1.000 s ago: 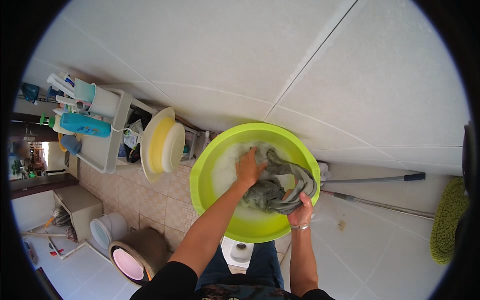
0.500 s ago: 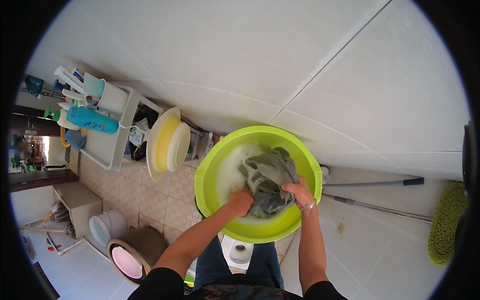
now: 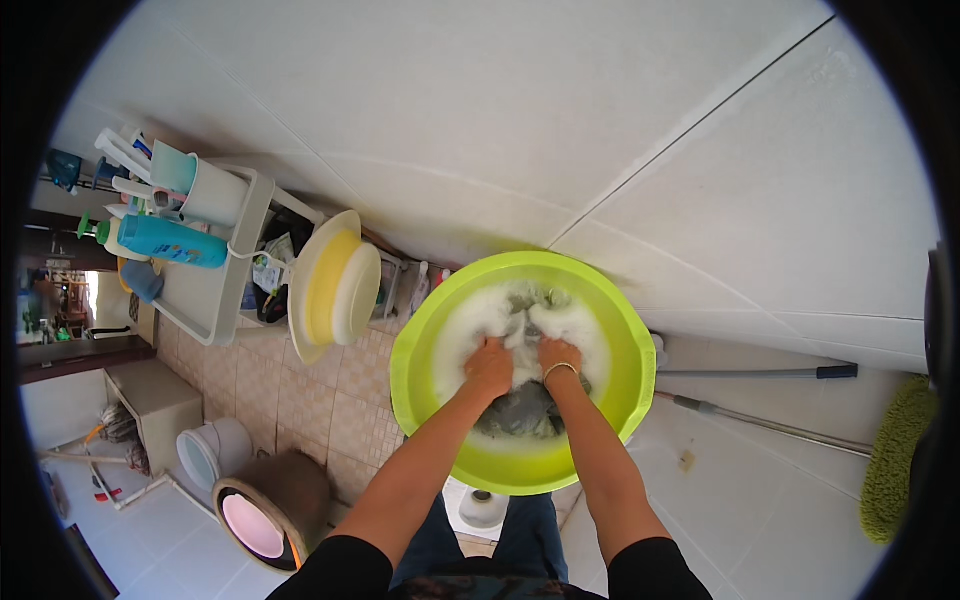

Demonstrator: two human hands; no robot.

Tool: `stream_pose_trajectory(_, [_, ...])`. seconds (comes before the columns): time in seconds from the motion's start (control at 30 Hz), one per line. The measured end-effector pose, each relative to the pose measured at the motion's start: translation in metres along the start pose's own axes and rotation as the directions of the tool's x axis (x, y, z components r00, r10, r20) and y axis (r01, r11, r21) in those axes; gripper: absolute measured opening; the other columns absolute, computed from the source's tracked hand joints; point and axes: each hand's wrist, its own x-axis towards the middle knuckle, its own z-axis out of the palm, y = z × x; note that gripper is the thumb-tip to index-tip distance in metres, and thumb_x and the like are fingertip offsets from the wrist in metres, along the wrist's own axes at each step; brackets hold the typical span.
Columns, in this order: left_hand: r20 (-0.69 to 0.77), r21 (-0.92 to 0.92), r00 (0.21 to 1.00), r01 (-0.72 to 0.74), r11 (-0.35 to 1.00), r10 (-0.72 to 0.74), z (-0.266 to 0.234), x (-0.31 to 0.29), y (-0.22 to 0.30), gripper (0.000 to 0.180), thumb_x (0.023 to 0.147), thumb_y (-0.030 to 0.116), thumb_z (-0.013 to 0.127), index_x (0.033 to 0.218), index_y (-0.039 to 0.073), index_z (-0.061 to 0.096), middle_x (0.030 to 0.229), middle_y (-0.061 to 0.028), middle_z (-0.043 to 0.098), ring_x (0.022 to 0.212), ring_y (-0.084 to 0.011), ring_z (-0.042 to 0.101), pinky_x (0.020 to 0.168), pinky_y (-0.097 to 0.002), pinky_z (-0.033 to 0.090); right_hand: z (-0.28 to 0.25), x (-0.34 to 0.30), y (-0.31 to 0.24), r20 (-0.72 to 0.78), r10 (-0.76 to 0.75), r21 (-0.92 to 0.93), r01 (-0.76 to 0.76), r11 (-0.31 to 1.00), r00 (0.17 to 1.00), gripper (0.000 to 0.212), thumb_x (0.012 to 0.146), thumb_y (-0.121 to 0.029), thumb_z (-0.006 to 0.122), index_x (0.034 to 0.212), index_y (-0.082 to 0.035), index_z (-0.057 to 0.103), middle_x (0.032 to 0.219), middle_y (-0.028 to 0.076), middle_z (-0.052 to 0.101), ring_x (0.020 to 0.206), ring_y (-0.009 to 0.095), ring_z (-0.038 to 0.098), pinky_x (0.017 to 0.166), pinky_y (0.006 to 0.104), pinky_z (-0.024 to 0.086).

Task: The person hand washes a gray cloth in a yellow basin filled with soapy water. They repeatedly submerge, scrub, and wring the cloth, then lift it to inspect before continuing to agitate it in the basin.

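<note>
1. Roughly, the grey cloth (image 3: 520, 408) lies crumpled in the green basin (image 3: 405, 360), its visible patches strung from the near side toward the far wall (image 3: 500, 130); no clearer long axis can be read.
2. White foam (image 3: 453, 340) hides much of its outline (only grey glimpses show at the far end).
3. The left hand (image 3: 489, 366) and right hand (image 3: 558, 355) reach into the suds, fingers hidden; whether they grip cloth, I cannot tell.
4. Forearms (image 3: 425, 458) cross the near rim; a yellow-and-cream bowl (image 3: 325, 290) stands left, a grey pole (image 3: 750, 374) right.
</note>
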Motion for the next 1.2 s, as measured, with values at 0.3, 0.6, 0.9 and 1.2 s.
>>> stream_pose_trajectory(0.3, [0.099, -0.804, 0.99, 0.137, -0.579, 0.097, 0.002, 0.019, -0.008, 0.041, 0.094, 0.037, 0.058, 0.123, 0.007, 0.054, 0.095, -0.0107, 0.065, 0.085, -0.0254, 0.062, 0.077, -0.0371, 0.052, -0.011, -0.12, -0.076, -0.744, 0.123, 0.624, 0.617, 0.479, 0.657, 0.04, 0.077, -0.013, 0.061, 0.117, -0.011, 0.058, 0.109, 0.02, 0.064, 0.096, 0.039, 0.064, 0.081, 0.044, 0.052])
stream_pose_trajectory(0.6, [0.227, -0.8, 0.974, 0.185, -0.571, -0.002, -0.002, 0.015, 0.023, 0.035, 0.097, 0.041, 0.055, 0.109, 0.008, 0.062, 0.099, -0.0042, 0.067, 0.084, -0.0148, 0.062, 0.077, -0.0321, 0.052, -0.041, -0.067, -0.03, -0.839, 0.13, 0.42, 0.477, 0.772, 0.528, 0.018, 0.077, -0.026, 0.068, 0.077, -0.012, 0.058, 0.077, 0.009, 0.057, 0.061, 0.032, 0.06, 0.049, 0.0429, 0.047])
stream_pose_trajectory(0.9, [0.072, -0.957, 0.995, 0.048, -0.286, -0.071, -0.01, 0.013, -0.01, 0.037, 0.094, 0.029, 0.057, 0.121, 0.004, 0.053, 0.101, -0.0083, 0.063, 0.088, -0.0187, 0.061, 0.079, -0.0349, 0.051, -0.041, -0.07, -0.048, -0.865, 0.103, 0.362, 0.469, 0.806, 0.491, 0.026, 0.093, -0.034, 0.055, 0.079, -0.013, 0.06, 0.07, 0.009, 0.059, 0.051, 0.035, 0.056, 0.048, 0.0471, 0.046])
stream_pose_trajectory(1.2, [-0.278, -0.544, 0.913, 0.107, 0.832, -0.299, -0.004, 0.009, -0.009, 0.042, 0.093, 0.022, 0.056, 0.128, 0.002, 0.045, 0.132, -0.0271, 0.043, 0.12, -0.0438, 0.046, 0.095, -0.0508, 0.042, -0.018, -0.064, -0.019, -0.684, 0.124, 0.246, 0.067, 0.967, 0.719, 0.037, 0.093, -0.042, 0.056, 0.122, -0.019, 0.057, 0.115, 0.013, 0.06, 0.106, 0.036, 0.056, 0.086, 0.0493, 0.049])
